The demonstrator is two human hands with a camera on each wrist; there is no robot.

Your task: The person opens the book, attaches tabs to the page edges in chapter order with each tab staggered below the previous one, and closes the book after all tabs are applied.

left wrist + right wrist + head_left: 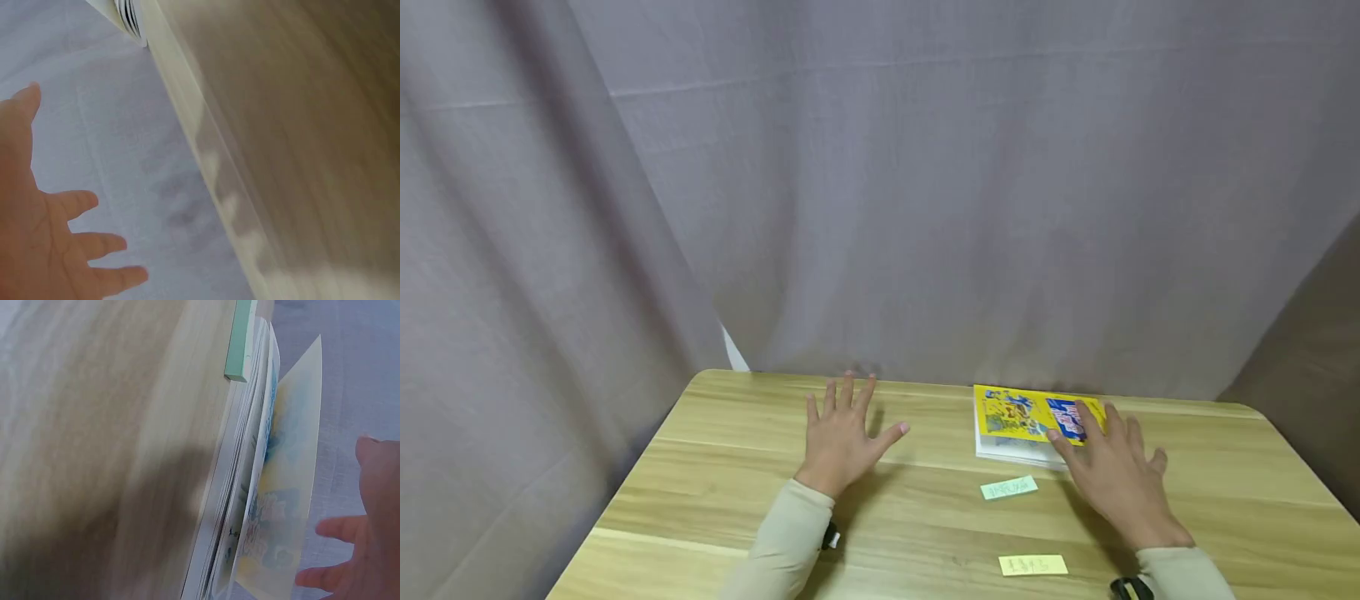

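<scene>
at lower centre of the head view, the left hand [841,443] is held over the wooden table [700,475], fingers spread wide, empty. at lower right, a yellow book [1018,415] is laid, its cover [290,469] raised off the pages [1011,450]; below it are placed a green note pad [1009,487] and a yellow note [1033,566]. farther right, the book's end is overlapped by the right hand [1118,479], also spread wide and empty.

Bench [677,483]: wood-grained, smooth, faint sheen. Book [1018,421] at far edge: smooth paper cover, matt white paper pages. Green note pad [1009,487], yellow note [1033,565], in from far edge: matt paper. Curtain [925,208] beyond: matt woven cloth, creased.
</scene>
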